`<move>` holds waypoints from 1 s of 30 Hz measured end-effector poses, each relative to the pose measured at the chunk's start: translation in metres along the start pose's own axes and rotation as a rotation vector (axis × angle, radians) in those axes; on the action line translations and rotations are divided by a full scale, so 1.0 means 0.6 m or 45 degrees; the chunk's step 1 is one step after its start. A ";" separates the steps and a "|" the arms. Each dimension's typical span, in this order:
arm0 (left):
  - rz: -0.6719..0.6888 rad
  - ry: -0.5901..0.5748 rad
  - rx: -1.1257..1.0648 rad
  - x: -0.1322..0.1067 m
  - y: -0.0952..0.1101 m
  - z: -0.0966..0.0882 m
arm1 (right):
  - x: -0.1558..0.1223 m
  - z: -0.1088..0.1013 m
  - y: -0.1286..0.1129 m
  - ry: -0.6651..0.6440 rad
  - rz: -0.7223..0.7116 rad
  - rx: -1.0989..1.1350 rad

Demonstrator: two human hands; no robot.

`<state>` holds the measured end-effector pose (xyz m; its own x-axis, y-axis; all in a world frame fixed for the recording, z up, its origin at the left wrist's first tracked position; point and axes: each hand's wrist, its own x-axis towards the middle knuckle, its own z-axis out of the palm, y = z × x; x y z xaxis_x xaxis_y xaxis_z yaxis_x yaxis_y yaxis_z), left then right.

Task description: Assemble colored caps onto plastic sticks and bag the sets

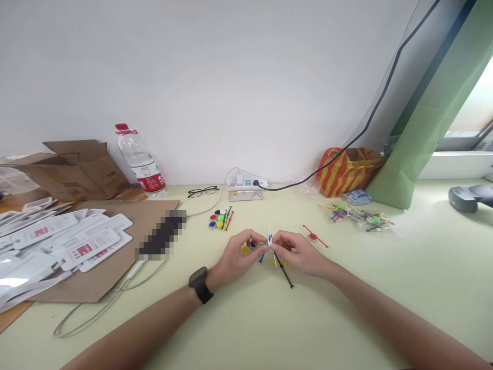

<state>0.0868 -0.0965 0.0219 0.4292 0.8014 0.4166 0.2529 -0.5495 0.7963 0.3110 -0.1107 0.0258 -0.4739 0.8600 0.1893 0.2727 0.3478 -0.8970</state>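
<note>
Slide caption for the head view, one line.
Left hand and right hand meet at a small white piece above a pale green table.

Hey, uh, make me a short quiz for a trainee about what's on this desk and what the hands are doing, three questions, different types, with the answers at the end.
1. Fill in the blank: the left hand and right hand meet at a small, mainly ____ piece.

2. True or false: the red rod with a disc lies on the tabletop, in neither hand.

3. Multiple choice: which stands between the open cardboard box and the eyeglasses?
A) striped bag
B) clear bottle
C) power strip

Key: 1. white; 2. true; 3. B
</note>
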 end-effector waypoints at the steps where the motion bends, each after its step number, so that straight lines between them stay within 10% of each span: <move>1: -0.003 -0.015 0.006 -0.001 0.001 0.000 | -0.001 0.001 0.000 -0.011 0.009 0.008; 15: 0.067 0.101 0.047 0.002 -0.009 0.001 | 0.003 -0.018 0.005 0.141 0.240 0.388; 21: 0.092 0.114 0.056 0.002 -0.008 0.001 | -0.005 -0.046 -0.015 -0.402 0.313 0.792; 30: 0.116 0.054 0.084 -0.001 -0.009 0.002 | 0.000 -0.021 -0.009 -0.053 0.230 0.478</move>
<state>0.0860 -0.0939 0.0168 0.4164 0.7558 0.5053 0.2714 -0.6338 0.7243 0.3202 -0.1080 0.0357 -0.4822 0.8760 0.0059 0.0344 0.0257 -0.9991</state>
